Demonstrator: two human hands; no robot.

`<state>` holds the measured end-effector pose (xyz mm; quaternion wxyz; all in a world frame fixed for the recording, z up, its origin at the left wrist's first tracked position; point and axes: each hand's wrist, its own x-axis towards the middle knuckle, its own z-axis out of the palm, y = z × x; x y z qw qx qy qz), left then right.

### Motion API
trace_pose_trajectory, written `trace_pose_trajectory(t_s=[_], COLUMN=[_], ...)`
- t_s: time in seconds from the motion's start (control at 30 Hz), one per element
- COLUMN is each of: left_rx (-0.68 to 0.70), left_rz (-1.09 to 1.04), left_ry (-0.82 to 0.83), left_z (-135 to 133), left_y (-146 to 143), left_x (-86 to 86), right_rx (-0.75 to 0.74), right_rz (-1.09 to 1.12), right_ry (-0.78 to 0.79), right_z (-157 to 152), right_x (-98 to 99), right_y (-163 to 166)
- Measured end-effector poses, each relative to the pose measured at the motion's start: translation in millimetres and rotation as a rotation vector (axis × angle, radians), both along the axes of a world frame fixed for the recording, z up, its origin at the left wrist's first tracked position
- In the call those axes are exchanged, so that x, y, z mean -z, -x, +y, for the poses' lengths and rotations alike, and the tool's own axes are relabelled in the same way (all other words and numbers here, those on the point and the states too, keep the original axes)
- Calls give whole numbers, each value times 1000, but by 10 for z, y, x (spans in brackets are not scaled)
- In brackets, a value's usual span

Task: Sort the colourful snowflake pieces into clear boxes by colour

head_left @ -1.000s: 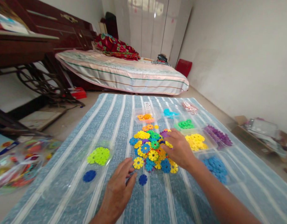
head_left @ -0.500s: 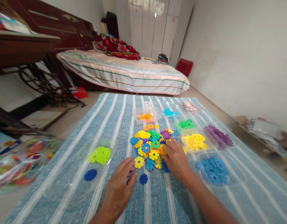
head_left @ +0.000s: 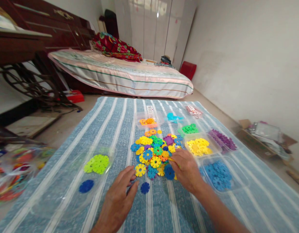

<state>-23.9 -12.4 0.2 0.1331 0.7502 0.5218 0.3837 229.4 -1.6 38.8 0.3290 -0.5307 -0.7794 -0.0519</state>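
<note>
A mixed pile of notched plastic flower discs (head_left: 155,161) lies on the striped cloth between my hands. My right hand (head_left: 185,168) is at the pile's right side, thumb and fingers pinching a yellow flower disc (head_left: 172,159), mostly covered by the fingers. My left hand (head_left: 120,194) is curled at the near left of the pile, beside a yellow disc (head_left: 140,170). Something dark shows between its thumb and fingers, too hidden to name. A single dark blue disc (head_left: 145,187) lies just right of that hand.
Clear boxes hold sorted discs: orange (head_left: 147,121), light blue (head_left: 173,117), green (head_left: 190,128), yellow (head_left: 200,147), purple (head_left: 223,139) and blue (head_left: 217,175). At left, lime discs (head_left: 97,163) and a dark blue disc (head_left: 86,186) sit in clear plastic. A bed (head_left: 122,76) stands beyond.
My right hand has drawn slightly back from the pile, uncovering a blue disc, with a yellow disc now visible at its fingertips. My left hand stays curled beside the pile. The view has shifted slightly.
</note>
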Motion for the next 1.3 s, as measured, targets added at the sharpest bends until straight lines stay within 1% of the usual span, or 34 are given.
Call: trace_pose_trajectory(t_s=[0.07,0.1,0.17,0.23,0.27,0.3,0.43,0.5,0.6,0.7,0.77,0.83,0.93,1.0,1.1,1.13,1.17,1.2,1.23,1.3], left_rx=[1,2,2,4,5,5,-4,3,17,19,20,22,21,18,20,23,27,30,31,31], left_rz=[-6,-7,-4,2,6,9,15,8,-2,-3,-3,0,5,11,33,38,42,44,44,40], left_ry=[6,6,4,1,2,1,-1,1,-2,6,21,24,19,21,27,24,19,12,4,1], left_z=[-7,-10,-14,-15,-15,-14,-12,-13,-17,-24,-27,-28,-28,-30,-32,-31,-30,-29,-28,-27], left_y=[-6,-9,-13,-12,-11,-9,-5,-7,-14,-16,-13,-6,4,5,-1,-3,-5,-6,-7,-4], left_x=[-20,-27,-32,-27,-22,-16,0,-5,-27,-46,-46,-37,-20,-15,-15,-16,-16,-17,-18,-20], right_rx=[74,146,345,511,537,513,210,155,160,154,139,120,116,186,443,513,542,521,459,288], right_rz=[-70,-120,-225,-294,-300,-287,-189,-178,-179,-174,-167,-161,-171,-200,-243,-247,-247,-247,-247,-252], right_ry=[-29,-52,-101,-136,-141,-134,-33,39,135,176,148,83,-28,-103,-222,-243,-243,-222,-182,-66], right_z=[26,43,68,71,62,49,13,40,128,197,202,179,138,127,130,130,127,122,115,102], right_x=[-149,-226,-353,-409,-404,-376,-152,-54,25,86,138,178,141,40,-136,-174,-193,-193,-174,-98], right_y=[-189,-296,-489,-590,-588,-549,-155,44,202,235,235,214,75,-106,-385,-435,-448,-423,-361,-159])
